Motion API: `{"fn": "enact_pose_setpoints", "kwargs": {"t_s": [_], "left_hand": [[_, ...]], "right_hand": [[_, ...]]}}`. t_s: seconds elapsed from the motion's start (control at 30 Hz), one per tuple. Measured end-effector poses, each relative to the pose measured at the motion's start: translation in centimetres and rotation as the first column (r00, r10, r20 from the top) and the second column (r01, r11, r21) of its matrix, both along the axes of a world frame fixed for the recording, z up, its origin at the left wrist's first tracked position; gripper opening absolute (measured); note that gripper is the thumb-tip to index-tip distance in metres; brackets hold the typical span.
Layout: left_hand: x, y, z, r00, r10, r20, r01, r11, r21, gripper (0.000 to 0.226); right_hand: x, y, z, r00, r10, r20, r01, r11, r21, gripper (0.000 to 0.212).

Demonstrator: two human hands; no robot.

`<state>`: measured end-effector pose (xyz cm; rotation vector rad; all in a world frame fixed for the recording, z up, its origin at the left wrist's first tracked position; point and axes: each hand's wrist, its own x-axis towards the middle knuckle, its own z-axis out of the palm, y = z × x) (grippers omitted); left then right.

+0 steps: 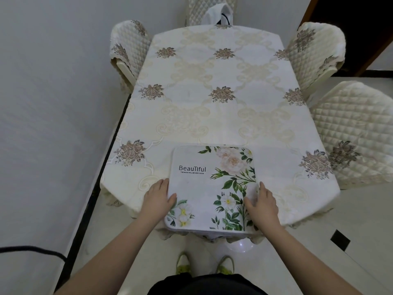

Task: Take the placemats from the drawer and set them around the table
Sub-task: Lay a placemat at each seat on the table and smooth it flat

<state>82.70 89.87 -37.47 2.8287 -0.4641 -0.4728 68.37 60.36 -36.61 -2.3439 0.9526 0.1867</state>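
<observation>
A stack of white placemats (204, 184) printed with flowers and the word "BeauTiful" lies at the near end of the table (212, 116), its front edge overhanging slightly. My left hand (159, 196) rests against the stack's left edge, thumb on top. At the right edge, my right hand (261, 201) lies with fingers on the mat. Both hands press flat at the sides; the fingers are spread. The drawer is not in view.
The table wears a cream cloth with embroidered brown flowers. Quilted cream chairs stand at far left (129, 52), far right (314, 52), near right (357, 133) and the far end (210, 11). A white wall runs along the left; a black cable (32, 251) lies at lower left.
</observation>
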Motion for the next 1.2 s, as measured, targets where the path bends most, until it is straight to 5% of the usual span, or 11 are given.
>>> {"fn": "enact_pose_setpoints", "kwargs": {"t_s": [0.13,0.47,0.67,0.9,1.2], "left_hand": [[0.6,-0.4,0.6,0.998,-0.043,-0.036,0.041,0.998,-0.056,0.066],[0.0,-0.9,1.7,1.000,-0.020,0.002,0.020,0.963,-0.267,0.063],[-1.0,-1.6,2.5,1.000,0.022,0.000,-0.019,0.874,-0.485,0.061],[-1.1,-2.5,2.5,0.956,0.162,-0.244,-0.274,0.792,-0.546,0.054],[-0.8,-2.1,2.0,0.947,0.158,-0.278,-0.287,0.804,-0.520,0.072]], "right_hand": [[1.0,-0.6,0.4,0.998,0.057,0.021,-0.058,0.996,0.068,0.087],[0.5,0.0,0.6,0.987,0.145,0.068,-0.138,0.986,-0.089,0.079],[0.0,0.9,2.8,0.934,-0.061,0.351,-0.019,0.975,0.221,0.064],[-0.2,0.4,3.4,0.903,-0.304,0.304,0.143,0.879,0.455,0.051],[-0.8,0.7,2.2,0.970,-0.167,0.177,0.095,0.929,0.357,0.077]]}}
